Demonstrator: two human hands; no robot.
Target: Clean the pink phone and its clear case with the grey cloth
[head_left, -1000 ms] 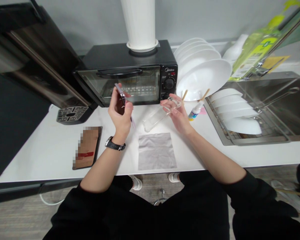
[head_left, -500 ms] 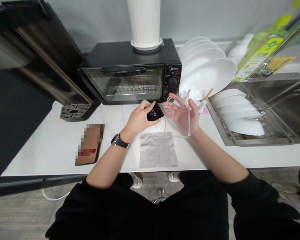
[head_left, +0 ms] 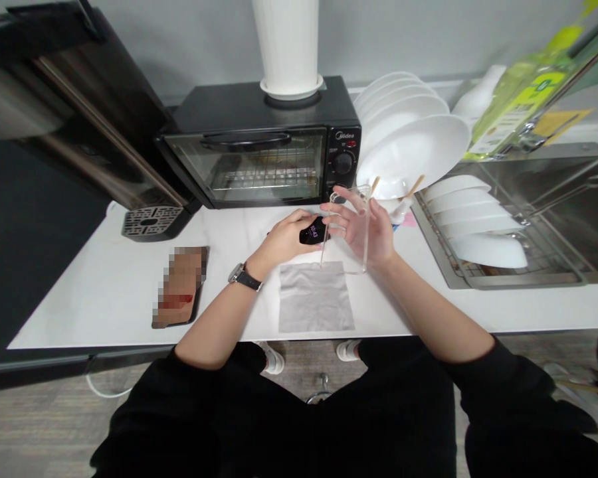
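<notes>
Standing at a white counter (head_left: 99,292), we grasp a phone (head_left: 307,234) in our left hand (head_left: 286,239), fingers and thumb closed about its sides, its lit screen reading 10:43; whether it touches the surface, we cannot tell. Our right hand (head_left: 379,236) holds a clear case (head_left: 365,249) upright by its edges, fingers spread and showing through it, just beside the phone. Near us, below the phone and case, a gray cloth (head_left: 316,302) lies flat. We wear a black-strapped watch (head_left: 249,279) on our left wrist. Beyond our hands sits a black toaster oven (head_left: 259,106), with white plates (head_left: 418,153) leaning to its right. Well apart at left lies a dark-edged slab (head_left: 182,285), partly pixelated.
</notes>
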